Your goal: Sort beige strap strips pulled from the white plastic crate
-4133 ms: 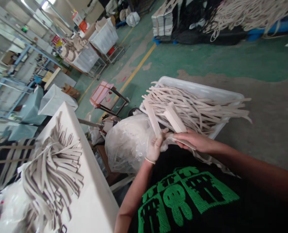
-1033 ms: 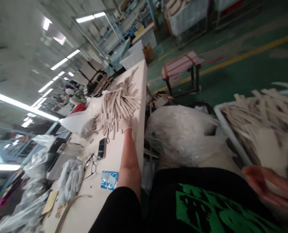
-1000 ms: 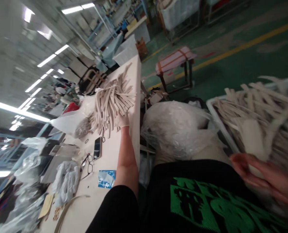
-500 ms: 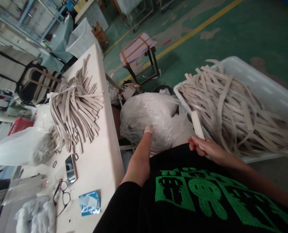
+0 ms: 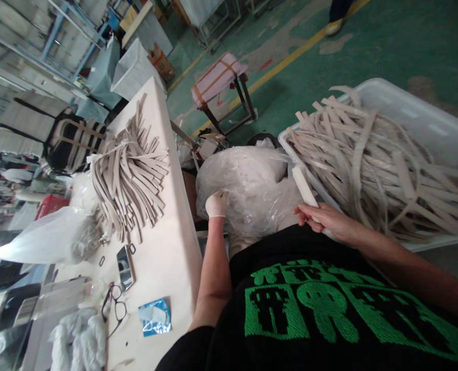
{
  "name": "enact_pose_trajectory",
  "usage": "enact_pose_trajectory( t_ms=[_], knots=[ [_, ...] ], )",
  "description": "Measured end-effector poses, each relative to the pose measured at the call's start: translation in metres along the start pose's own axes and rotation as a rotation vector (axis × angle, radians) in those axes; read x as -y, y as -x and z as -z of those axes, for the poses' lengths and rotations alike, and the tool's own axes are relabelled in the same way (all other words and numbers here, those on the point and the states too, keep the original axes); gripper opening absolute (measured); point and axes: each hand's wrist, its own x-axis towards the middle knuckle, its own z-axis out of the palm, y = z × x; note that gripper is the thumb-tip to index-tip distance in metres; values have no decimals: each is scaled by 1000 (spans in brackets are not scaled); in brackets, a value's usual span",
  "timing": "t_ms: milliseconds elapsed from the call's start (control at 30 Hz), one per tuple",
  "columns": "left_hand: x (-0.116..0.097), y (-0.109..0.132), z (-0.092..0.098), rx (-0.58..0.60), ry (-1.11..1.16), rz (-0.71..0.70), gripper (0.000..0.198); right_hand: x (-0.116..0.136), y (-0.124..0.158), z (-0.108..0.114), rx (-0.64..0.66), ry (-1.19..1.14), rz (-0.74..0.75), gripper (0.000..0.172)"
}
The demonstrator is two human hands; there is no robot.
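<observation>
My left hand, in a white glove, is closed at the left side of a big clear plastic bag. Its fingertips face the plastic, and whatever they hold is hidden. In my right hand is a flat, pale fabric strip, its far end sticking up past the fingers. Beside that hand stands a white plastic bin heaped with loose beige strips. A tied bundle of similar strips lies on the white table to my left.
On the table lie a phone, glasses, a blue packet and a stuffed clear bag. Ahead stands a stool with a pink cover. A person's foot shows on the green floor at the top.
My left hand has moved left, from beneath the plastic to the bag's left side. My right hand still holds the strip. A person's foot has appeared at the top.
</observation>
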Motion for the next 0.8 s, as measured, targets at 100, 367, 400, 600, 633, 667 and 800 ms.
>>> enact_pose_trajectory(
  t_ms=[100, 367, 400, 600, 633, 667, 800],
  knots=[
    [-9, 21, 15, -1, 380, -2, 26, 3, -5, -4, 38, -32, 17, 56],
    [-50, 103, 17, 260, 1037, -114, 52, 26, -9, -38, 261, -112, 23, 44],
    [-54, 112, 17, 292, 1034, -128, 51, 29, -10, -44, 276, -137, 14, 43],
    [-66, 149, 14, 497, 1058, -96, 46, 48, -18, -60, 178, -259, -39, 33],
    [-66, 152, 12, 526, 1068, -80, 48, 52, -19, -60, 162, -232, -14, 32],
    [-66, 154, 10, 547, 1068, -71, 50, 56, -20, -59, 153, -192, 29, 29],
    [-63, 155, 2, 581, 1038, -67, 59, 78, -22, -56, 111, -55, 242, 20]
  ],
)
